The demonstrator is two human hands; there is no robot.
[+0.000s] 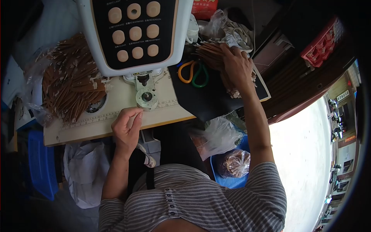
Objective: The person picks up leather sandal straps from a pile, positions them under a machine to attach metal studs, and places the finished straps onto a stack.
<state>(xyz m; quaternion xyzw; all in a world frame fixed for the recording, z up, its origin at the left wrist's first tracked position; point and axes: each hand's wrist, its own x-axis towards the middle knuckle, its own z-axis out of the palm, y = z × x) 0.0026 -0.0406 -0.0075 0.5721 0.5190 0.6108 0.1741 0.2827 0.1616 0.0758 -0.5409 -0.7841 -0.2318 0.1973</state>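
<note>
on the right of the table (127, 123), we see the brown strips (210, 49), long axis slanting toward us, rightward; upper ends fan left. our right hand (236, 63) covers them, grip half open; we cannot tell if it holds any. our left hand (126, 125) pinches shut near the disc (147, 99), contents unclear. below, a blue bin (213, 176) contains a tied clear bag (236, 164).

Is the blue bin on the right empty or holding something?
Holding something: a clear bag with brown contents sits in the blue bin.
</note>
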